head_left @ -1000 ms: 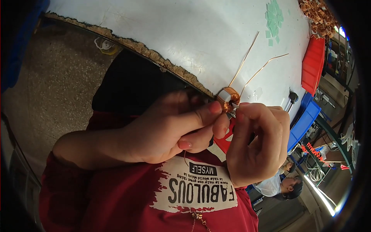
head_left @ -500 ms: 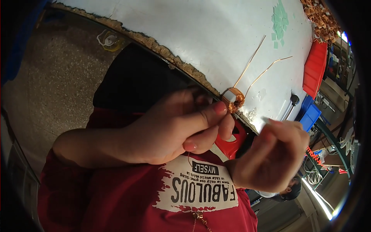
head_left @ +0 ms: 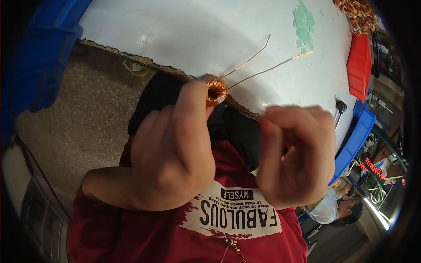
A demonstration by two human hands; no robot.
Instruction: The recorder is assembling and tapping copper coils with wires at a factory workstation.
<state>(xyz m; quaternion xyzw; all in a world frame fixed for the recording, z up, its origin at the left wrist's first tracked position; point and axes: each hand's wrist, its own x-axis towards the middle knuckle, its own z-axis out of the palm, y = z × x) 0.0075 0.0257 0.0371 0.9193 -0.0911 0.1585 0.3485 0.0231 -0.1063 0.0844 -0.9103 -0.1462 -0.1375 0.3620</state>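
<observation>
A toroidal coil [head_left: 216, 90] of copper wire is pinched between the fingers of my left hand [head_left: 173, 144], at the table's near edge. Its white core shows beside the windings. Two long copper wire ends [head_left: 263, 70] stick out from it over the table. To the right, apart from the coil, my right hand [head_left: 298, 153] is raised and slightly blurred. Its fingers are curled in, with thumb and forefinger close together. What they hold, if anything, I cannot make out.
The white table [head_left: 166, 35] has a rough, chipped edge. Green flat pieces [head_left: 303, 26] lie on it, and copper-coloured parts [head_left: 357, 15] are heaped at the far right. Red bin [head_left: 358, 68] and blue bin [head_left: 354, 147] stand right, another blue bin [head_left: 44, 52] left. A person [head_left: 335, 210] sits beyond.
My left hand has turned over and moved left and up with the coil, so its windings face me more. My right hand stays curled, now slightly left. The whole view has shifted.
</observation>
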